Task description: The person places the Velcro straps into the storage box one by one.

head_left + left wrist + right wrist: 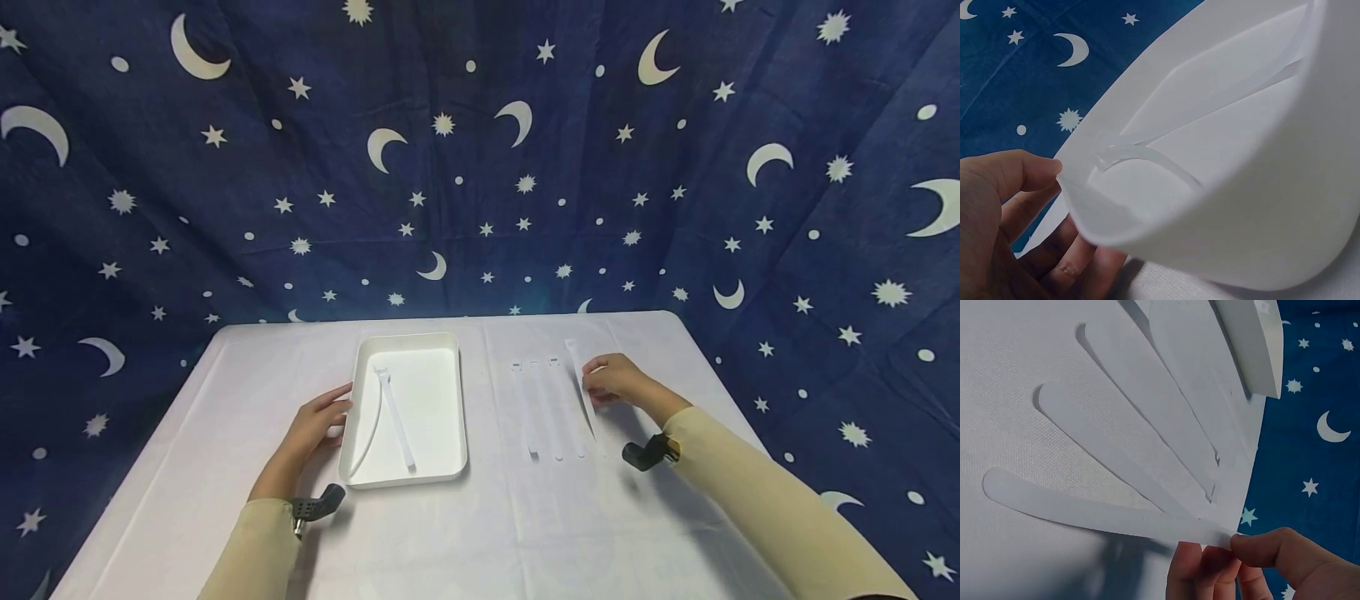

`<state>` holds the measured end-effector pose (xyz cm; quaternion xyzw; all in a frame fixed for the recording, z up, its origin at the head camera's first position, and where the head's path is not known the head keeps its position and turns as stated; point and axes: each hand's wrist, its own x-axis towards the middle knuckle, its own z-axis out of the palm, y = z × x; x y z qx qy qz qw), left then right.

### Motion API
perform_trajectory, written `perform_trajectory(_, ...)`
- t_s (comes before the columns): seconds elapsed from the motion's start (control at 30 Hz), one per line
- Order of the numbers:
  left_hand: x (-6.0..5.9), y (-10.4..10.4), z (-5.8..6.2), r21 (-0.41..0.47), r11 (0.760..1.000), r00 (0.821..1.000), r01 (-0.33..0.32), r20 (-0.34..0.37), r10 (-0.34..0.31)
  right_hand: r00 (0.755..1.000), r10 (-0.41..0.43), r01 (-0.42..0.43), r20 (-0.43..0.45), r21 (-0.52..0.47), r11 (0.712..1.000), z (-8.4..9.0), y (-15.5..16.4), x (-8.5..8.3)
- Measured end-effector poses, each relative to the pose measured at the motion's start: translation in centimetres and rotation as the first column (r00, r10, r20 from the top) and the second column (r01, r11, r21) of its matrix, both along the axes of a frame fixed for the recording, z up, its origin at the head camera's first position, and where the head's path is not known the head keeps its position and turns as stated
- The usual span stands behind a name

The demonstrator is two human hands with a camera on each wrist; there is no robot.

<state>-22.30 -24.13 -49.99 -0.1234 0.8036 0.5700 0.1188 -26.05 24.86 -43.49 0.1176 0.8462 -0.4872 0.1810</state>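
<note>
My left hand (pixel 313 425) grips the left side of a white tray (pixel 446 400), thumb at the rim and fingers against the outer wall in the left wrist view. Two narrow white strips (pixel 395 417) lie inside the tray, one straight and one curved, their upper ends close together. On the right, my right hand (pixel 617 379) pinches a white strip (pixel 1085 509) near its far end between thumb and fingers. That strip slants over the cloth, its rounded end pointing towards me. Several similar flat strips (pixel 1141 406) lie side by side just left of it.
A white cloth (pixel 487 533) covers the table. Behind it hangs a dark blue curtain (pixel 465 217) with moons and stars, which also runs along the right side. A black wrist camera (pixel 645 452) sits on each forearm.
</note>
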Motion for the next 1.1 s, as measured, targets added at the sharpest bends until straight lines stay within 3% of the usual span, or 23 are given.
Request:
perform_trajectory(0.4, 0.0, -0.1, 0.0, -0.004, 1.0, 1.0, 0.011, 0.002, -0.011, 0.998, 0.057, -0.058, -0.018, -0.044, 0.997, 1.9, 0.0, 0.3)
perform_trajectory(0.77, -0.2, -0.1, -0.1, -0.003, 1.0, 1.0, 0.01, -0.002, -0.01, 0.996, 0.087, -0.085, 0.019, -0.074, 0.994, 2.7, -0.8, 0.1)
perform_trajectory(0.93, -0.2, -0.2, -0.1, 0.015, 1.0, 1.0, 0.01, -0.006, -0.01, 0.995, 0.083, -0.074, 0.054, -0.145, 0.987, 3.2, -1.6, 0.1)
perform_trajectory(1.1, -0.2, -0.3, -0.3, 0.012, 1.0, 1.0, 0.008, -0.011, -0.007, 0.989, 0.094, -0.058, 0.112, -0.29, 0.955, 3.8, -2.3, 0.4)
